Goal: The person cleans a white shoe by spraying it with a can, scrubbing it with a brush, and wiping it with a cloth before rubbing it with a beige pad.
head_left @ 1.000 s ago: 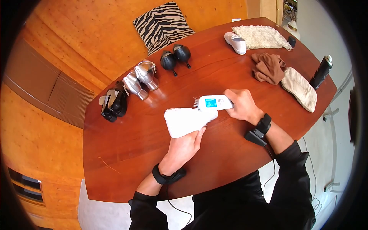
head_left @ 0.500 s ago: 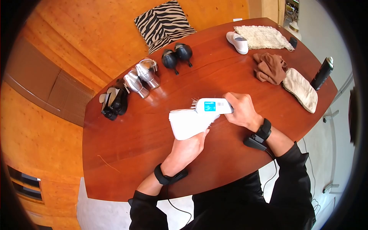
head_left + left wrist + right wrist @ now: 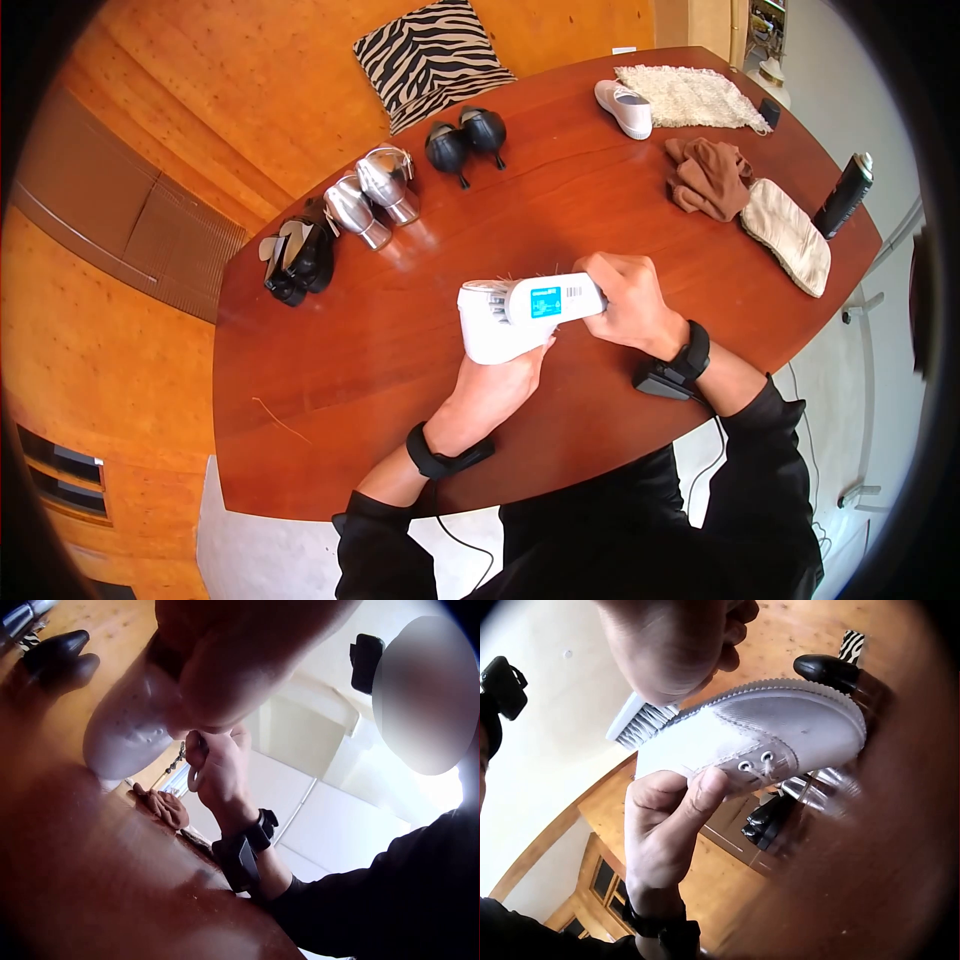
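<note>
A white lace-up shoe is in my left hand, its toe pointing down toward the table. In the right wrist view the left thumb lies along the side of the shoe near the eyelets. My right hand grips the handle of a white brush with a blue label. The brush's bristles are at the sole edge toward the heel end. In the head view the brush head overlaps the shoe's upper end and hides part of it.
Black shoes, silver heels and black heels line the far left edge. Toward the right are another white shoe, a cream mat, brown cloth, a cream pad and a black spray can.
The brush has moved toward me and slightly left over the shoe's upper end. The shoe has shifted a little to the right. Both hands keep their holds.
</note>
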### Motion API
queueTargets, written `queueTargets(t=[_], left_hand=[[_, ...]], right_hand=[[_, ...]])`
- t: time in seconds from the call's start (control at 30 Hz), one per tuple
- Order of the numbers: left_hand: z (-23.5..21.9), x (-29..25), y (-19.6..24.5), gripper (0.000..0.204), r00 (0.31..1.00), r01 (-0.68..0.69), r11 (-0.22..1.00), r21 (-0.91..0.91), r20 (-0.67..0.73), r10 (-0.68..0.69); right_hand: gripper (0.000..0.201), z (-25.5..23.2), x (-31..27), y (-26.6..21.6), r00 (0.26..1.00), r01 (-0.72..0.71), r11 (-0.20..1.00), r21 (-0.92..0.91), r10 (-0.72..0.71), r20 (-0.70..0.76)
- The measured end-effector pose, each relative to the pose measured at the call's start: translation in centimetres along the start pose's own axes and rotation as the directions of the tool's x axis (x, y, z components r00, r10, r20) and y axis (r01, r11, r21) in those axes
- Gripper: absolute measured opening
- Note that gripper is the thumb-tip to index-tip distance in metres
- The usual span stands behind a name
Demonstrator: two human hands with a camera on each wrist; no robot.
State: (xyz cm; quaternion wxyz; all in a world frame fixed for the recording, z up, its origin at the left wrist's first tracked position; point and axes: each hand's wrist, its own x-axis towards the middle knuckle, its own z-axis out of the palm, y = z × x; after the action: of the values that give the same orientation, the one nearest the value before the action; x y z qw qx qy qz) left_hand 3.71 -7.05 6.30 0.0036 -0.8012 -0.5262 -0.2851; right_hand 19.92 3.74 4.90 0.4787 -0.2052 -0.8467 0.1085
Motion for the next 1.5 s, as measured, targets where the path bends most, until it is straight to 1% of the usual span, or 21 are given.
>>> queueTargets(t=[0.07, 0.1, 0.17, 0.2, 0.27, 0.3, 0.37, 0.5, 0.57, 0.7, 0.77, 0.87, 1.0, 1.07, 1.1, 1.17, 1.27, 1.33, 1.4, 1.47, 1.5], left_hand=[[0.2, 0.0, -0.2, 0.015, 0.998, -0.062, 0.985, 0.163, -0.021, 0.066], [0.1, 0.0, -0.1, 0.015, 0.997, -0.064, 0.985, 0.163, -0.019, 0.068], [-0.1, 0.0, 0.1, 0.014, 1.000, 0.024, 0.996, 0.088, 0.012, -0.026], [-0.1, 0.1, 0.1, 0.014, 1.000, 0.023, 0.996, 0.088, 0.012, -0.024], [0.0, 0.1, -0.2, 0.014, 0.999, -0.007, 0.998, 0.068, -0.040, 0.010], [-0.1, 0.1, -0.2, 0.014, 0.999, -0.007, 0.998, 0.068, -0.041, 0.010], [-0.3, 0.1, -0.4, 0.014, 0.999, 0.035, 0.999, -0.006, -0.029, -0.035], [-0.6, 0.1, -0.8, 0.012, 0.999, 0.014, 1.000, 0.018, -0.029, -0.013], [-0.8, 0.0, -0.9, 0.014, 0.991, 0.129, 0.991, -0.021, 0.047, -0.128], [-0.6, 0.0, -1.4, 0.014, 0.994, 0.106, 0.994, -0.036, -0.003, -0.106], [-0.7, -0.2, -1.7, 0.021, 0.982, 0.187, 0.980, -0.070, 0.015, -0.187], [-1.0, 0.0, -1.7, 0.022, 0.974, 0.228, 0.970, -0.081, 0.029, -0.226], [-0.8, -0.1, -2.1, 0.022, 0.976, 0.215, 0.968, -0.133, -0.011, -0.218], [-1.2, 0.0, -1.7, 0.020, 0.961, 0.276, 0.954, -0.121, 0.057, -0.271], [-1.1, 0.0, -1.7, 0.020, 0.961, 0.276, 0.954, -0.120, 0.057, -0.271], [-0.9, 0.0, -1.8, 0.019, 0.986, 0.168, 0.982, -0.084, 0.014, -0.167], [-1.2, 0.1, -1.3, 0.016, 0.986, 0.158, 0.987, -0.034, 0.065, -0.156], [-1.1, 0.1, -1.1, 0.015, 0.990, 0.133, 0.991, -0.019, 0.059, -0.132], [-0.8, 0.1, -1.1, 0.014, 0.993, 0.106, 0.994, -0.003, 0.052, -0.106], [-0.5, 0.1, -1.1, 0.015, 0.999, 0.029, 0.999, 0.016, -0.024, -0.029], [-0.4, 0.1, -0.9, 0.015, 0.999, 0.030, 0.999, 0.016, -0.024, -0.029]], right_hand=[[0.018, 0.1, -0.1, 0.4, 1.000, -0.011, 1.000, -0.005, 0.011, 0.006], [0.017, 0.1, -0.2, 0.6, 0.999, -0.042, 0.999, 0.006, 0.041, 0.021], [0.016, 0.3, -0.2, 1.1, 0.997, -0.071, 0.997, 0.017, 0.071, 0.035], [0.016, 0.3, -0.3, 1.4, 0.995, -0.091, 0.996, 0.021, 0.090, 0.044], [0.015, 0.5, -0.4, 2.1, 0.993, -0.110, 0.994, 0.024, 0.109, 0.053], [0.015, 0.7, -0.6, 2.5, 0.991, -0.119, 0.993, 0.014, 0.118, 0.071], [0.015, 0.8, -0.8, 3.1, 0.988, -0.126, 0.992, 0.003, 0.126, 0.088], [0.015, 0.8, -0.8, 4.0, 0.978, -0.144, 0.989, -0.036, 0.148, 0.147], [0.015, 0.6, -0.7, 4.3, 0.972, -0.154, 0.987, -0.050, 0.161, 0.171], [0.013, 0.2, -0.5, 5.0, 0.964, -0.160, 0.981, -0.110, 0.180, 0.198], [0.012, 0.1, -0.3, 5.2, 0.959, -0.171, 0.978, -0.123, 0.194, 0.206], [0.011, -0.2, -0.1, 5.2, 0.958, -0.167, 0.977, -0.132, 0.192, 0.213], [0.011, -0.4, 0.0, 5.1, 0.949, -0.174, 0.971, -0.165, 0.210, 0.234], [0.011, -0.3, 0.0, 5.0, 0.950, -0.170, 0.972, -0.164, 0.206, 0.233], [0.012, -0.3, 0.0, 4.8, 0.956, -0.160, 0.974, -0.159, 0.193, 0.222], [0.012, -0.2, 0.0, 4.3, 0.960, -0.150, 0.977, -0.152, 0.181, 0.212], [0.012, 0.1, -0.2, 3.6, 0.969, -0.148, 0.980, -0.132, 0.171, 0.181], [0.014, 0.5, -0.4, 3.6, 0.983, -0.120, 0.991, -0.062, 0.127, 0.134], [0.015, 0.6, -0.5, 3.1, 0.983, -0.127, 0.991, -0.046, 0.132, 0.131], [0.015, 0.6, -0.6, 2.7, 0.982, -0.135, 0.990, -0.031, 0.137, 0.128], [0.015, 0.6, -0.6, 2.6, 0.987, -0.117, 0.993, -0.019, 0.118, 0.112]])
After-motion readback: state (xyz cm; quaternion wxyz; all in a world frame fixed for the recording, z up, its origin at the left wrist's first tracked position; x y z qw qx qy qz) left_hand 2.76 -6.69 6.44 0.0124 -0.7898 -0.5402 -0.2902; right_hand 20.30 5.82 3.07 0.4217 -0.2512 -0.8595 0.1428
